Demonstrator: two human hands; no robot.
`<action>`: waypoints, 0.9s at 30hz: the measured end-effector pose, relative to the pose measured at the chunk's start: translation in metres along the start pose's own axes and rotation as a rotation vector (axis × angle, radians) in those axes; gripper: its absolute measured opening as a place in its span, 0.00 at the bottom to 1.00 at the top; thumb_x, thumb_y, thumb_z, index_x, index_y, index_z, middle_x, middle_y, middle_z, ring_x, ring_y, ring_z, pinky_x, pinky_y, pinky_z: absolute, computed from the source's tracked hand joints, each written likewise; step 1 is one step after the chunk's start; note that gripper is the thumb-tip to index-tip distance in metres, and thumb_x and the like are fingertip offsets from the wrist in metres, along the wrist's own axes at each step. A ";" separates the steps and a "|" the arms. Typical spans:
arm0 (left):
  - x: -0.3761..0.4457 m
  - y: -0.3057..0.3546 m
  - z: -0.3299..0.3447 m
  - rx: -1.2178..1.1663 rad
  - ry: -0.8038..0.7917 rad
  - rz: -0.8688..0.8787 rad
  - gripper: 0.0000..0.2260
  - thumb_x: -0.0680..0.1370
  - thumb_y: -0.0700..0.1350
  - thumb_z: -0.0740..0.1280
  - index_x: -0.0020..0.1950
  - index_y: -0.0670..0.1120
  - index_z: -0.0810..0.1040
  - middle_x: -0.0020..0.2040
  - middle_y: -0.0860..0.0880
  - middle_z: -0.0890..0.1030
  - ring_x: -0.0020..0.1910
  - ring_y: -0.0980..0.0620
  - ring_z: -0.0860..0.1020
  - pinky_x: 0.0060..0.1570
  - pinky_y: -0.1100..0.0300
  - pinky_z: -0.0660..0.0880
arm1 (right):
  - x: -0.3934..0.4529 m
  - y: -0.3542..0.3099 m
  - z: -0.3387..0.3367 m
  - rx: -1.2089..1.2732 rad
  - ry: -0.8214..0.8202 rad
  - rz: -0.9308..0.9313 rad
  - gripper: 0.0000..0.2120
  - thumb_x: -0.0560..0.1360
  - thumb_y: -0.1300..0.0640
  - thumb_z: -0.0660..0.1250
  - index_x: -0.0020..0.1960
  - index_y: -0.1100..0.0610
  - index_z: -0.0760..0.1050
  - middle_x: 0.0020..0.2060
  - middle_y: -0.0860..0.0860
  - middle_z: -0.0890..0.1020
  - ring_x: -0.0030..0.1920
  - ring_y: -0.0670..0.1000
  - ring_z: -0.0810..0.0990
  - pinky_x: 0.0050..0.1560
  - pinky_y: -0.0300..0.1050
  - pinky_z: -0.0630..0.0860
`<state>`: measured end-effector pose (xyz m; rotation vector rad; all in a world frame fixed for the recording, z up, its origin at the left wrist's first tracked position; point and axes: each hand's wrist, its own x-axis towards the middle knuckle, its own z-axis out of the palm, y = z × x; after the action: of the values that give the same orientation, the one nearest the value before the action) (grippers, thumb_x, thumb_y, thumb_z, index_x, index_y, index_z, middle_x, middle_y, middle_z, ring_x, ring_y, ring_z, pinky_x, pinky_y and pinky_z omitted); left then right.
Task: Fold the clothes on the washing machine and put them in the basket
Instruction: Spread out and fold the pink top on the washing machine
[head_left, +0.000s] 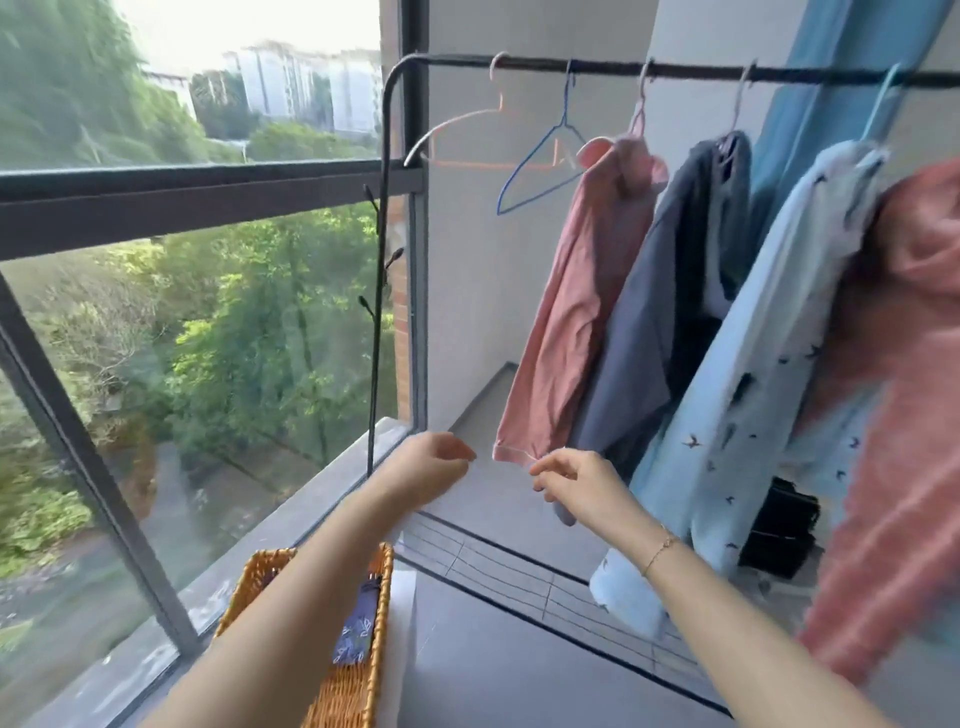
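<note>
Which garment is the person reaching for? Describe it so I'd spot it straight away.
Find the black rail running across the top, hung with hangers. After two bare hangers, the first garment from the left is the pink garment, its hem just above the right hand. Unlike the grey garment beside it and the fuzzier coral garment at far right, it is smooth, plain pink.

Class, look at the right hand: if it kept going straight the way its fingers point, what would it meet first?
The right hand points up and left at the pink garment's bottom hem, so it would probably meet that hem first. Depth is hard to judge from one view.
</note>
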<state>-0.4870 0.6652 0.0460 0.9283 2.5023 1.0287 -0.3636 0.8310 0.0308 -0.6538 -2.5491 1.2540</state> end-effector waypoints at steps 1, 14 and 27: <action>0.003 0.017 -0.001 0.015 -0.001 0.022 0.12 0.77 0.41 0.63 0.57 0.48 0.81 0.49 0.53 0.79 0.48 0.55 0.77 0.51 0.65 0.72 | -0.003 -0.002 -0.015 0.002 0.023 -0.003 0.08 0.73 0.61 0.65 0.42 0.51 0.80 0.37 0.49 0.85 0.42 0.52 0.83 0.46 0.48 0.79; 0.111 0.170 -0.012 0.081 0.124 0.171 0.08 0.76 0.43 0.64 0.50 0.50 0.83 0.42 0.54 0.80 0.45 0.53 0.78 0.50 0.61 0.74 | 0.075 -0.024 -0.184 -0.036 0.108 -0.224 0.09 0.76 0.61 0.64 0.44 0.49 0.79 0.38 0.44 0.83 0.40 0.40 0.81 0.43 0.31 0.72; 0.254 0.286 -0.020 0.008 0.638 0.117 0.07 0.75 0.44 0.64 0.47 0.51 0.82 0.45 0.53 0.83 0.46 0.53 0.81 0.43 0.62 0.75 | 0.252 -0.056 -0.333 -0.115 0.247 -0.659 0.09 0.77 0.62 0.63 0.52 0.55 0.82 0.46 0.46 0.83 0.46 0.42 0.77 0.47 0.22 0.67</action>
<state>-0.5570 0.9757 0.2588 0.8547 2.9752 1.5539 -0.4714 1.1537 0.2799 0.0343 -2.3379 0.7514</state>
